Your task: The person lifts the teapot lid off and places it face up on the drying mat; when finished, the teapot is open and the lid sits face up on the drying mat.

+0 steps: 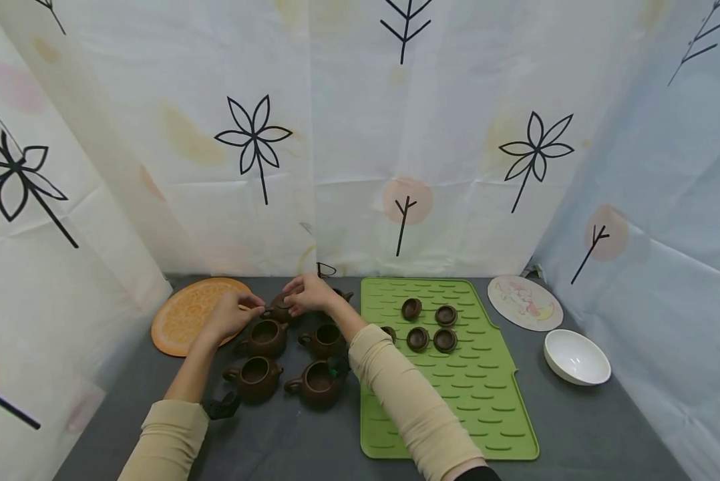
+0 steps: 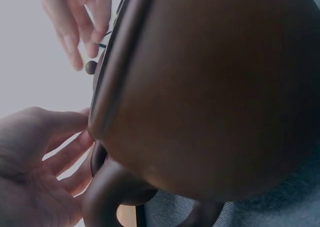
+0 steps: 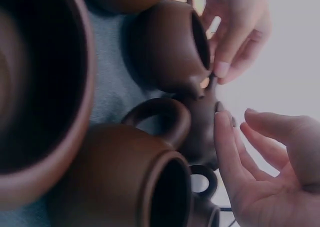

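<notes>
A small brown clay teapot (image 1: 278,310) stands at the back of the teapot group with its lid on. My left hand (image 1: 230,315) pinches this teapot's handle between thumb and fingers. Just over the lid is my right hand (image 1: 309,294), its fingers apart around the lid's knob (image 2: 91,67) without gripping it. In the right wrist view, the right hand (image 3: 275,162) has a gap between thumb and fingertips. Nearer stand several lidless teapots, among them one (image 1: 256,381) at front left and another (image 1: 318,385) at front right.
A green mat (image 1: 450,414) to the right bears several brown lids (image 1: 445,340). Beyond it are a white bowl (image 1: 576,358) and a round printed mat (image 1: 525,302). An orange-slice mat (image 1: 180,317) lies at the back left. Patterned curtains (image 1: 348,133) bound the dark table.
</notes>
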Motion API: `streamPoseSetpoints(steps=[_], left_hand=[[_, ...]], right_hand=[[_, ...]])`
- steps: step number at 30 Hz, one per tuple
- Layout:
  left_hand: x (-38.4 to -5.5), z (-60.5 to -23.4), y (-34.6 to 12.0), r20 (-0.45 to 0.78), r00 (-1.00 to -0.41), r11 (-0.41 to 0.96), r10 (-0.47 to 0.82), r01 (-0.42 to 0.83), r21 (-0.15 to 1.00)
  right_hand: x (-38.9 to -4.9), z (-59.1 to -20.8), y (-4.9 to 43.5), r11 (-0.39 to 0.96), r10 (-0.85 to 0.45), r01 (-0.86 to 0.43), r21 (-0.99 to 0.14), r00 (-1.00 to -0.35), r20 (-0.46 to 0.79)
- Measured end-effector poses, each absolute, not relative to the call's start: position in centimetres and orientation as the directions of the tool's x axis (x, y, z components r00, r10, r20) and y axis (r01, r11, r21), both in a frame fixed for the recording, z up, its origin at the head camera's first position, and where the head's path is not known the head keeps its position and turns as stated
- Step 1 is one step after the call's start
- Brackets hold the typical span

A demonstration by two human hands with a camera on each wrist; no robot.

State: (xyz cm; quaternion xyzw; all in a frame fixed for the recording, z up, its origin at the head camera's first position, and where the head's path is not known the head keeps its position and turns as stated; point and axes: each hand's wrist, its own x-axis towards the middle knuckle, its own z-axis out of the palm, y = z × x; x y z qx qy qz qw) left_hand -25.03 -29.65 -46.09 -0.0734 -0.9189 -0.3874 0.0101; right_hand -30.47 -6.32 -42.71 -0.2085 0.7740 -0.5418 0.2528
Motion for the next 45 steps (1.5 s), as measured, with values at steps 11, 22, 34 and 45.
streamPoseSetpoints(steps=[11,22,34,45], left_hand=[[-24.9,-46.1,-29.6,0.085,-0.991,0.688,0.106,0.135,0.713],[-24.9,-46.2,-29.2,0.095,-0.990,0.714,0.106,0.142,0.686],[-24.6,-45.9,-29.3,0.108,-0.988,0.721,0.107,0.152,0.676],[-24.6,-45.8,-28.9,0.117,-0.987,0.727,0.109,0.160,0.668]], right_hand=[[-29.9,-43.6,-7.4,0.334,-0.496,-0.019,-0.942,-0.854,-0.158],[-29.6,-43.8,-8.1,0.461,-0.422,-0.159,-0.873,-0.905,-0.058],[-30.7,-40.7,-2.7,0.256,-0.555,-0.145,-0.956,-0.831,-0.022],[-31.0,-39.5,6.7,0.200,-0.502,-0.095,-0.975,-0.865,-0.018]])
